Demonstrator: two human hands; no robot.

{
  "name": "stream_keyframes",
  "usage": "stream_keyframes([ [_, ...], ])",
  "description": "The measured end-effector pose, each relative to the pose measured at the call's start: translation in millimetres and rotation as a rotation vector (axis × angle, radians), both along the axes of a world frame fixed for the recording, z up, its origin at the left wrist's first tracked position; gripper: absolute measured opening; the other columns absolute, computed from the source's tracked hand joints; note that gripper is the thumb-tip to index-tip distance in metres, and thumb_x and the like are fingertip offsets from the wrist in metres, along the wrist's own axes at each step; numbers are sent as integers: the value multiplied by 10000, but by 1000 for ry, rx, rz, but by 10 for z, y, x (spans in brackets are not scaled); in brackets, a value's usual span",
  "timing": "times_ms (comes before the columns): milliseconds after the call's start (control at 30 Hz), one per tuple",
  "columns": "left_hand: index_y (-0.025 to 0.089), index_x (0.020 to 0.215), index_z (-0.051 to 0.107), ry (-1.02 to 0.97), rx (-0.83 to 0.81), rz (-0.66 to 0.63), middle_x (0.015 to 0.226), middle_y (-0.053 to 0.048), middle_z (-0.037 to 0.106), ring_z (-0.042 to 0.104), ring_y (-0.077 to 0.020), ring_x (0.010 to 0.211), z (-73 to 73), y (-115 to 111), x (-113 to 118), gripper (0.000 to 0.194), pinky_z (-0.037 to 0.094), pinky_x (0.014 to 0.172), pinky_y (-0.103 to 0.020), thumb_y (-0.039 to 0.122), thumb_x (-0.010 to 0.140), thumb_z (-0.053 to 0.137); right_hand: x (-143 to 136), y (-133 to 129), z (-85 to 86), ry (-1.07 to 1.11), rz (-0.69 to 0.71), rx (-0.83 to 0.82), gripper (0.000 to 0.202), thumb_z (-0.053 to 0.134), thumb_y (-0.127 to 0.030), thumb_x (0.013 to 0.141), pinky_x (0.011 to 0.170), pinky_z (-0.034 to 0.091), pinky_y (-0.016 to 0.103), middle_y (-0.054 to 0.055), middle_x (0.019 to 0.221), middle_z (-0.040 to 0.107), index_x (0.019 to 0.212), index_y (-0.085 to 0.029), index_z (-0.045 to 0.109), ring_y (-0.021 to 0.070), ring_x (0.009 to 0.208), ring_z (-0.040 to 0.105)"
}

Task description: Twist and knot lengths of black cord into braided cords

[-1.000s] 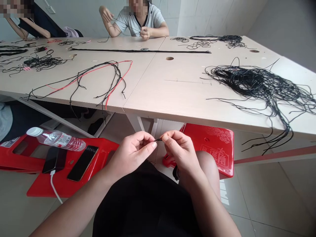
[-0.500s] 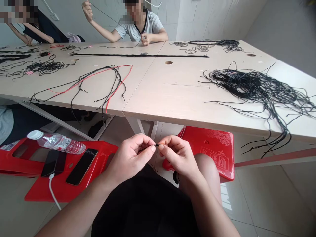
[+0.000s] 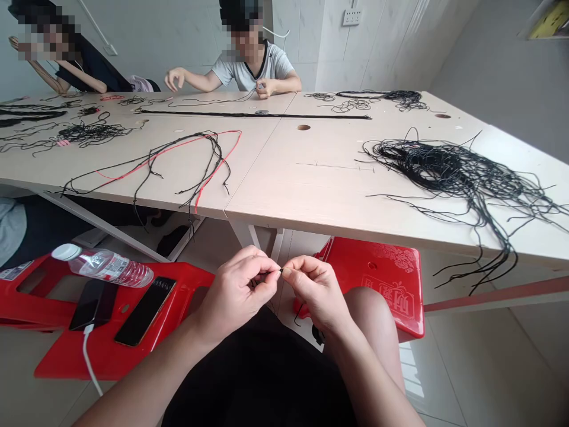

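Observation:
My left hand (image 3: 246,290) and my right hand (image 3: 313,287) meet above my lap, in front of the table edge. Both are pinched shut on a thin black cord (image 3: 267,273), their fingertips almost touching. Most of the cord is hidden by the fingers; a loose end hangs below my right hand. On the table ahead lie knotted black cords with a red cord (image 3: 231,151) among them. To the right a big tangled bundle of black cords (image 3: 440,160) spills over the table's front edge.
A red stool (image 3: 178,308) at my left carries a water bottle (image 3: 111,267), a phone (image 3: 146,311) and a dark device with a white cable. Another red stool (image 3: 377,267) stands under the table (image 3: 267,172). Two people sit across, one handling cord.
My hands stay pinched together on the cord, fingertips slightly closer. The camera view has tilted up a little. Across the table, the person in grey has lowered a raised hand toward the tabletop.

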State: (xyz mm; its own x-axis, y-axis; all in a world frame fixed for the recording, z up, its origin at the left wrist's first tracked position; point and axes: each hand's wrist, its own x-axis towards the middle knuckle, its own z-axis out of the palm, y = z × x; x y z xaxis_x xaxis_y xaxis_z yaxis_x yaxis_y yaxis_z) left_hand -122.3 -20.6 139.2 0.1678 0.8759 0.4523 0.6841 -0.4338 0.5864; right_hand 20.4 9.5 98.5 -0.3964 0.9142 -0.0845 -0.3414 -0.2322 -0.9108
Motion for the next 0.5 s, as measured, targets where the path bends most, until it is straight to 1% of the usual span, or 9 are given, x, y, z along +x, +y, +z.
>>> stream_keyframes([
  [67, 168, 808, 638, -19, -33, 2, 755, -13, 594, 549, -71, 599, -11, 7, -20, 93, 449, 488, -156, 114, 815, 563, -6, 5, -2, 0, 7, -10, 215, 656, -342, 719, 383, 278, 172, -65, 467, 457, 633, -165, 569, 37, 409, 348],
  [133, 172, 896, 657, -37, -57, 2, 815, -29, 629, 577, -78, 612, -24, 15, -44, 121, 461, 476, -158, 132, 822, 569, -9, 10, -7, -31, 3, 5, 240, 658, -363, 719, 390, 286, 174, -68, 470, 453, 629, -170, 549, 40, 416, 353],
  [200, 180, 936, 673, -34, -46, -19, 840, -37, 653, 613, -93, 655, -46, 24, -75, 163, 495, 519, -171, 126, 829, 561, -11, 18, -18, -65, 12, 28, 256, 646, -380, 727, 400, 298, 178, -67, 473, 452, 628, -174, 532, 45, 423, 361],
  [267, 191, 923, 686, -4, -19, -52, 829, -34, 667, 636, -106, 693, -80, 35, -109, 188, 522, 584, -189, 106, 832, 545, -13, 26, -41, -99, 19, 73, 254, 617, -380, 751, 420, 316, 185, -56, 491, 470, 634, -175, 525, 53, 442, 379],
  [333, 197, 899, 688, 55, 13, -59, 819, -31, 674, 645, -113, 708, -125, 49, -135, 201, 532, 624, -203, 90, 826, 534, -20, 30, -72, -159, 8, 142, 223, 586, -347, 777, 445, 331, 191, -43, 527, 499, 649, -173, 529, 62, 472, 399],
  [433, 196, 830, 664, 158, 109, -7, 784, -32, 670, 645, -130, 716, -194, 72, -144, 172, 535, 651, -225, 84, 796, 538, -49, 20, -118, -288, -35, 270, 152, 564, -285, 783, 472, 335, 198, -30, 577, 528, 681, -173, 553, 76, 514, 425],
  [500, 193, 768, 632, 190, 167, 38, 731, -27, 651, 634, -136, 689, -228, 85, -128, 146, 530, 641, -235, 82, 774, 538, -82, 8, -134, -344, -72, 319, 136, 558, -269, 775, 467, 328, 201, -24, 588, 533, 678, -175, 551, 82, 517, 432],
])
